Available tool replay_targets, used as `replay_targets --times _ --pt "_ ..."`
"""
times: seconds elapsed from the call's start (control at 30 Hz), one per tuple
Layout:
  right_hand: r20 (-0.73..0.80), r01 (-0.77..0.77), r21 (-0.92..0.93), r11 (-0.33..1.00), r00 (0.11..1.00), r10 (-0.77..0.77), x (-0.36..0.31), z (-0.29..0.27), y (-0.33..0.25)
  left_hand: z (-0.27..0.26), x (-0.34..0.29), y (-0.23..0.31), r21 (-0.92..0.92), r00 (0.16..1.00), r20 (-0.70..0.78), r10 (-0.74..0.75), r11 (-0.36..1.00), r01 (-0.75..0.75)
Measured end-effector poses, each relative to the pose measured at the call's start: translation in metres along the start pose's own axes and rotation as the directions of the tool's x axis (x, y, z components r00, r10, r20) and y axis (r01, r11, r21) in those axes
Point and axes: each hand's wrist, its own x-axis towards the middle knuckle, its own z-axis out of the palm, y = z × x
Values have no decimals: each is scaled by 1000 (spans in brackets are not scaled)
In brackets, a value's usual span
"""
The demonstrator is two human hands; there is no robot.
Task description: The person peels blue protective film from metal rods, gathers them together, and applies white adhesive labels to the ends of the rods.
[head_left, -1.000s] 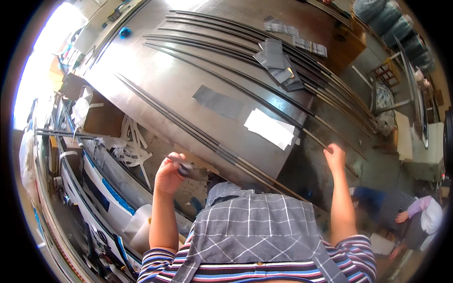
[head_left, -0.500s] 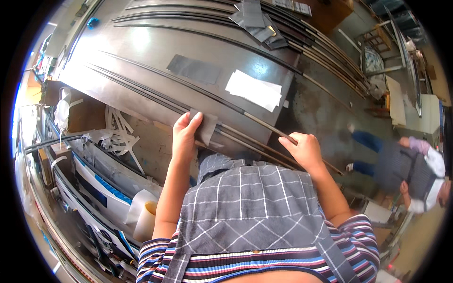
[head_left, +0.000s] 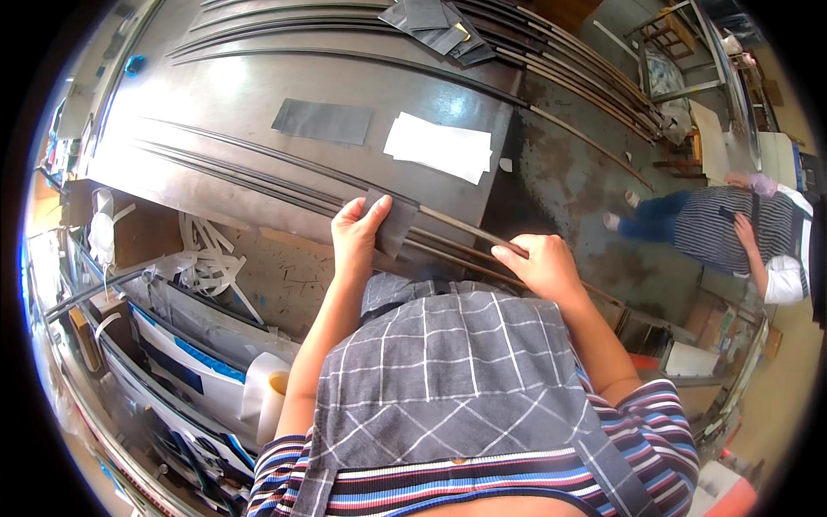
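My left hand (head_left: 353,234) is closed, thumb and fingers pinching a small dark grey rectangular sheet (head_left: 396,227) near the table's front edge. The sheet lies against a long thin rod (head_left: 461,226), dark along the table and brownish toward its right end. Around that brownish end my right hand (head_left: 543,264) is closed, thumb on top. Closer to me, other thin rods (head_left: 439,251) run almost parallel, their ends passing beyond the table edge under my hands. On the table past the held rod lie another grey rectangular sheet (head_left: 323,122) and a loose stack of white sheets (head_left: 439,148).
The metal table (head_left: 233,82) carries more long rods at its far side, with a pile of grey sheets (head_left: 435,30) across them. At left stand a bin of white strips (head_left: 211,254) and a rack with rolls (head_left: 269,392). Another person (head_left: 715,228) stands at right.
The whole view has shifted, moving the table left and up. My left hand has carried the grey sheet rightward and away from me, up against the rod. My right hand keeps its grip.
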Motion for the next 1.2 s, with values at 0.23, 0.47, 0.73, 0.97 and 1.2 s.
replay_targets --times 0.23,0.47,0.73,0.97,1.2 --pt "-13 20 12 1000 1000 -20 1 2 3 3 1 -4 -82 1000 -28 -9 997 7" --pt "10 3 13 1000 1000 -3 1 3 3 6 3 -5 -93 998 -42 -40 995 36" --pt "14 12 12 1000 1000 -13 1 3 3 6 5 -6 -55 998 -49 -32 998 29" --pt "41 -5 25 1000 999 4 0 2 4 15 5 6 783 729 -26 684 467 -410" --pt "85 -52 -8 999 995 52 -2 10 2 67 45 28 772 746 634 201 -109 -627"
